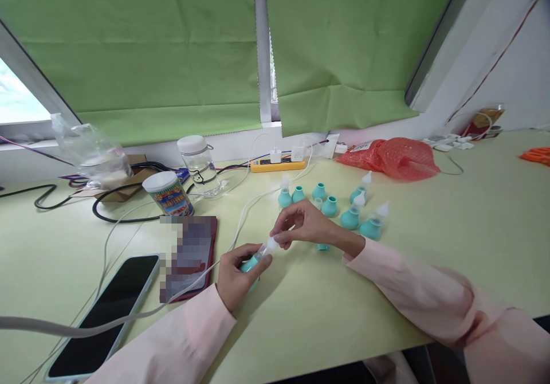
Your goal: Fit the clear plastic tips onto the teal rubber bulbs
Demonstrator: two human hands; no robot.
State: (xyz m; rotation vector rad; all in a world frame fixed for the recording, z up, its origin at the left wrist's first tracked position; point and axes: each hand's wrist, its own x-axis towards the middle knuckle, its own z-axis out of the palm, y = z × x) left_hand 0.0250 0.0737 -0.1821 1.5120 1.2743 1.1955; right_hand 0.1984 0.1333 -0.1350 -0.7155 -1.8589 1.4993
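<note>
My left hand [240, 278] is wrapped round a teal squeeze bulb [249, 265] with a clear neck, which looks like a nasal aspirator, tilted up to the right. Thumb and forefinger of my right hand [301, 223] pinch the whitish translucent nozzle tip [271, 244] at its upper end. Behind my right hand stand several more teal bulbs. Some are open at the top, like this bare bulb [330, 206]; others carry clear nozzles, such as this fitted bulb [371, 226]. Another teal piece [323, 247] shows partly below my right wrist.
To the left lie a black-screened phone [112, 309] and a red-edged phone [201, 252], with a white cable crossing over them. Farther back are a printed canister [168, 194], a clear bottle [200, 166], a yellow power strip [278, 166] and red bubble wrap [397, 157].
</note>
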